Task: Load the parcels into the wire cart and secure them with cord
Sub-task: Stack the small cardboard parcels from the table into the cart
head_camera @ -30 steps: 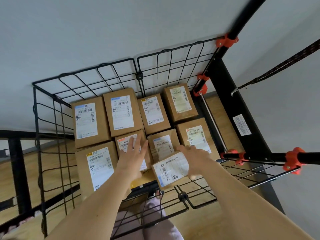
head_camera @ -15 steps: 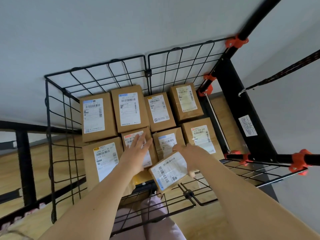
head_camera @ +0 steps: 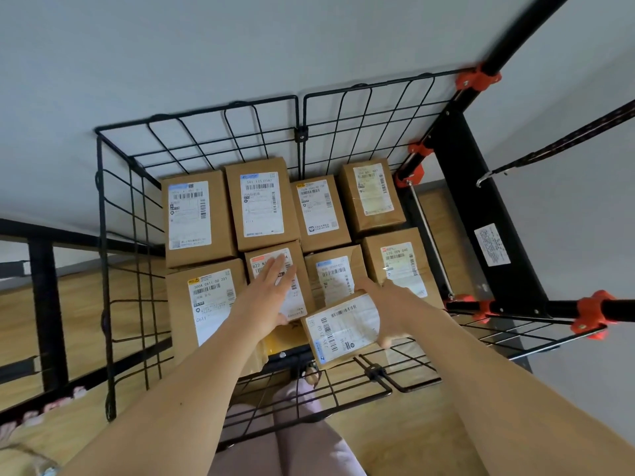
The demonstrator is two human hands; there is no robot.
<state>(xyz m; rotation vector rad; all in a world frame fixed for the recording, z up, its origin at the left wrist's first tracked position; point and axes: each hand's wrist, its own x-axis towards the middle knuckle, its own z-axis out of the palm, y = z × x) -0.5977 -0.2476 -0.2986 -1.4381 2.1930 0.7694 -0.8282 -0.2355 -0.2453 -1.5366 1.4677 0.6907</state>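
Parcel, tilted, is gripped in my right hand, fingers curled round its edge, at the near side of the cart. My left hand lies flat, fingers straight, on a loaded box. I judge we are loading, and nearly done: eight boxes stand packed in the cart. Next, this parcel needs levelling and lowering into the near gap. The cord hangs unused at right.
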